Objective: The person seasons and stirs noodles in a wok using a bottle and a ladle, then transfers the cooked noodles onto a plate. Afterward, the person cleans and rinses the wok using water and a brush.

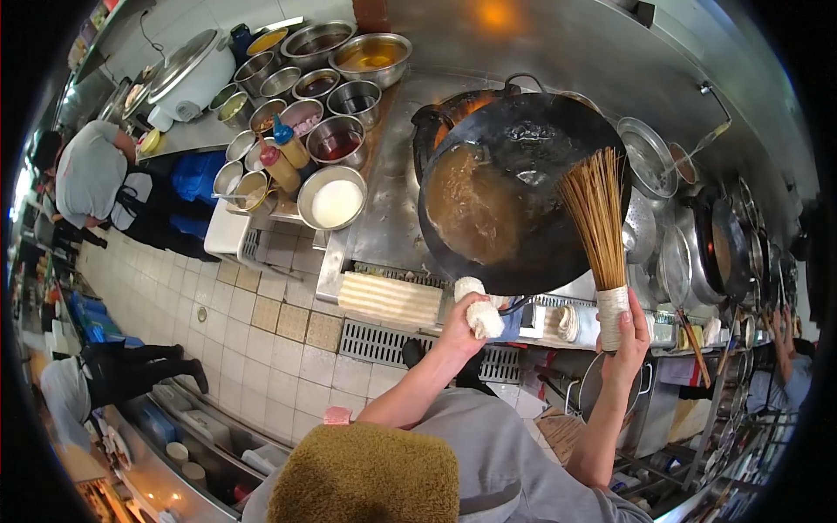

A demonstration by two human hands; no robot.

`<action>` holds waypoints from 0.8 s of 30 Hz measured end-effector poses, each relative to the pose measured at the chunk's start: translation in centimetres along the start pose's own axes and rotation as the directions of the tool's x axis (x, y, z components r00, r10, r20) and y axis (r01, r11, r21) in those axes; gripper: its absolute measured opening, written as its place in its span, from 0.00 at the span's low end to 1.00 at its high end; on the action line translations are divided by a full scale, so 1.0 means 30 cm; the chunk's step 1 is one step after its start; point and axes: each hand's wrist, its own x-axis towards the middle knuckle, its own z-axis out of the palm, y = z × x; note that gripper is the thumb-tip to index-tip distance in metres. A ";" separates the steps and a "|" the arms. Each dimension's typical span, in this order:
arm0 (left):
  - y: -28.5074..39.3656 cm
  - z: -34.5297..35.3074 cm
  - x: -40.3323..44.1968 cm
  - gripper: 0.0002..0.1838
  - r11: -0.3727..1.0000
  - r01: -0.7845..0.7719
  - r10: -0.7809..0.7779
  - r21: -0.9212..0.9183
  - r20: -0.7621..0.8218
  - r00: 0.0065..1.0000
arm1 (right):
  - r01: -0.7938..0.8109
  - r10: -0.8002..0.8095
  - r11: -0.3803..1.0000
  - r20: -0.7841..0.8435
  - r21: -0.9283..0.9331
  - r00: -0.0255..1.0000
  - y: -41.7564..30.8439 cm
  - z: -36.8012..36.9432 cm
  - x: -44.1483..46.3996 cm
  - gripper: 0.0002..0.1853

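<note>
A large black wok (558,235) sits tilted on the stove, with brown liquid (471,209) pooled in its left part. My left hand (464,327) is closed on a white cloth (484,319) at the wok's near handle. Wrapped round the white-bound grip of a bamboo brush (595,209) is my right hand (624,336). The brush stands bristles up over the right part of the wok, its tips spread. Flames (471,112) show behind the wok's far left edge.
Metal bowls of sauces (370,57) and squeeze bottles (292,148) crowd the counter at the left. A striped folded cloth (390,298) lies on the stove's front edge. Strainers (647,157) and more pans (731,244) are at the right. Two people (91,170) (70,397) stand at the far left.
</note>
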 end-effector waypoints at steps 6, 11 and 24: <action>0.000 -0.010 -0.010 0.09 0.995 0.009 -0.009 -0.098 0.006 1.000 | 0.055 -0.055 0.998 0.001 -0.025 0.998 -0.079 0.099 -0.001 0.24; 0.007 -0.023 -0.011 0.11 0.985 0.045 -0.049 -0.164 -0.022 0.999 | 0.101 -0.099 0.994 0.051 -0.045 0.994 -0.103 0.138 -0.002 0.24; 0.013 -0.002 -0.039 0.15 0.975 0.104 -0.108 -0.194 -0.011 0.994 | 0.120 -0.094 0.983 0.176 -0.142 0.980 -0.098 0.188 -0.037 0.26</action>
